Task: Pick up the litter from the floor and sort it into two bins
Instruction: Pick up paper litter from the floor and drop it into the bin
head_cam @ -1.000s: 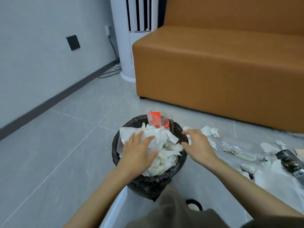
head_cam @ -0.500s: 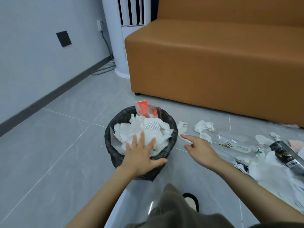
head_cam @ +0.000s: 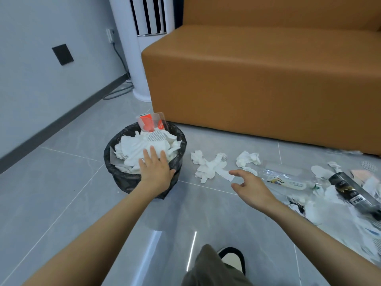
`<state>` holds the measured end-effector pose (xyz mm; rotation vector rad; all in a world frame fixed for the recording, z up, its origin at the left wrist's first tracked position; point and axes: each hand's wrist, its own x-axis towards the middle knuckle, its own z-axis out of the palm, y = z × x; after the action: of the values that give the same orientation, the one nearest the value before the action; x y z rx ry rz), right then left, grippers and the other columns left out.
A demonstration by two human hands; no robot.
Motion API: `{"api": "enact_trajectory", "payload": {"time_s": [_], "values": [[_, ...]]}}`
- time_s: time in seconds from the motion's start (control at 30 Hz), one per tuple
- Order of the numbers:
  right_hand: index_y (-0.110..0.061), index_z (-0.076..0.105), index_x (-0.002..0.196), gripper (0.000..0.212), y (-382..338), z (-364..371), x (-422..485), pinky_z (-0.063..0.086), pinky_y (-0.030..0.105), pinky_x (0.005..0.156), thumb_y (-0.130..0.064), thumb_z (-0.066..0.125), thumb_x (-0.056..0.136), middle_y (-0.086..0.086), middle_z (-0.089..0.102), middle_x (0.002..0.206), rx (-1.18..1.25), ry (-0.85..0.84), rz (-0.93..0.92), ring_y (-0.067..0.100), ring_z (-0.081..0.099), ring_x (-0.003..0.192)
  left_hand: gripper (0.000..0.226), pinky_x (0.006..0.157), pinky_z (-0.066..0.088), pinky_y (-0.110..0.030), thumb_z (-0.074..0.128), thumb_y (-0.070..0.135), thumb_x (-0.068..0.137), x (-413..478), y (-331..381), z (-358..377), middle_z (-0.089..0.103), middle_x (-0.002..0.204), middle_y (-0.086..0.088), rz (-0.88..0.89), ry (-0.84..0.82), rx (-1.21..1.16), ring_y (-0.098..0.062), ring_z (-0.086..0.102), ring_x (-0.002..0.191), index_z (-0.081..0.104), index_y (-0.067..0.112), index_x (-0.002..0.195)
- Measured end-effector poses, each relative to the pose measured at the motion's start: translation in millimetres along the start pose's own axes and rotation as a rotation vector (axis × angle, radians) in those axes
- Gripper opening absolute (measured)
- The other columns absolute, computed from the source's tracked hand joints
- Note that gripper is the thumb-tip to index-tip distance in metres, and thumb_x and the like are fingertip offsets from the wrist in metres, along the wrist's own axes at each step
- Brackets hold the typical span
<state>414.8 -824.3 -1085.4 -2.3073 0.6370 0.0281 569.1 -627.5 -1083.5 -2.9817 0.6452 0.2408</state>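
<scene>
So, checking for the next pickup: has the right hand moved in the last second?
Yes. The right hand has left the rim of the bin and gone rightward, now beside the crumpled tissues on the floor.

Wall (head_cam: 41, 58): pale grey, at 10 o'clock, with a black square plate (head_cam: 62, 54) and a white socket (head_cam: 110, 35).
Skirting (head_cam: 61, 129): dark strip along the wall's foot.
Floor (head_cam: 61, 203): large glossy grey tiles; streak of glare (head_cam: 191, 250) at 6 o'clock.
Sofa (head_cam: 257, 79): tan leather, at 1 o'clock.
Tower unit (head_cam: 142, 48): white, slatted, at 12 o'clock, between wall and sofa; grey cable (head_cam: 117, 93) at its foot.
</scene>
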Motion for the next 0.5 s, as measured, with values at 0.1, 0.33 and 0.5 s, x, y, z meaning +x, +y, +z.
{"api": "enact_trajectory", "payload": {"time_s": [0.1, 0.33, 0.5], "values": [[-0.025, 0.049, 0.134, 0.041, 4.9, -6.6, 7.4, 0.039, 0.026, 0.091, -0.018, 0.05, 0.093, -0.003, 0.048, 0.14, -0.001, 0.014, 0.012, 0.019, 0.053, 0.115, 0.074, 0.117, 0.002, -0.042, 0.037, 0.031, 0.099, -1.5, 19.4, -0.8, -0.012, 0.154, -0.025, 0.088, 0.173, -0.064, -0.039, -0.009, 0.144, -0.009, -0.003, 0.146], [-0.021, 0.05, 0.133, 0.041, 18.8, -13.1, 34.2, 0.035, 0.022, 0.09, -0.015, 0.051, 0.093, -0.003, 0.048, 0.139, 0.017, 0.009, 0.042, 0.018, 0.052, 0.118, 0.063, 0.117, 0.008, -0.031, 0.037, 0.007, 0.095, 18.4, 63.9, 11.1, 0.005, 0.158, -0.009, 0.391, 0.153, -0.146, -0.025, 0.009, 0.145, 0.005, 0.008, 0.15], [-0.022, 0.048, 0.134, 0.043, 42.0, -12.5, 65.6, 0.037, 0.025, 0.094, -0.016, 0.051, 0.092, -0.002, 0.049, 0.138, -0.042, -0.022, 0.081, 0.018, 0.051, 0.117, 0.061, 0.113, 0.025, -0.035, 0.038, 0.022, 0.099, 53.3, 92.6, 35.3, 0.001, 0.159, -0.006, 0.343, -0.082, -0.17, -0.025, 0.012, 0.145, 0.006, 0.015, 0.151]]}}
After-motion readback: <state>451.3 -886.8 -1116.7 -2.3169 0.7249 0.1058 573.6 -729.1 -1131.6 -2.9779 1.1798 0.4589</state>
